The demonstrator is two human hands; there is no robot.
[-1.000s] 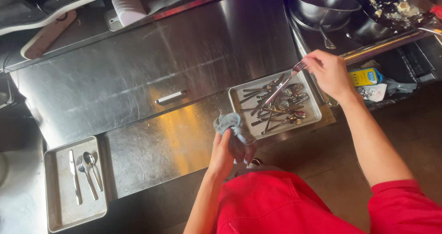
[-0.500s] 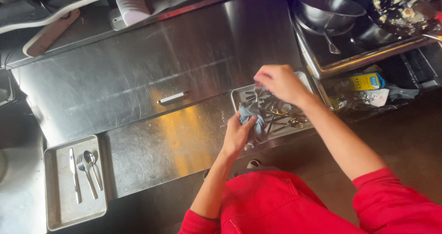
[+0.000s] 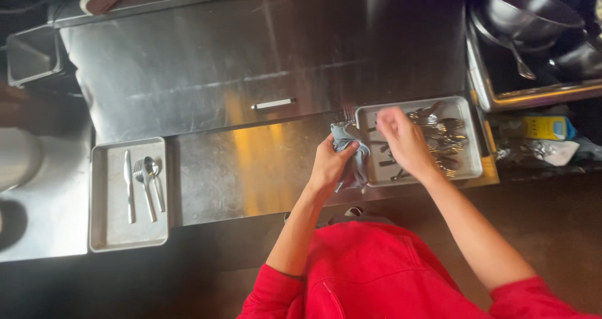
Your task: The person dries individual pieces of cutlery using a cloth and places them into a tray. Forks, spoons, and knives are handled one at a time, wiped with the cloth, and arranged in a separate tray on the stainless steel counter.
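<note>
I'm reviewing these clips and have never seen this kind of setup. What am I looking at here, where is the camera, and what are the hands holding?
There is no machine: a person in a red top wears a camera on the head, looking down at their own hands over a steel counter. The left hand holds a blue-grey cloth. The right hand, blurred, is over a tray of mixed cutlery; what it grips is unclear. Further left, a second tray holds a knife, fork and spoon laid side by side. A dark pan sits top right.
</note>
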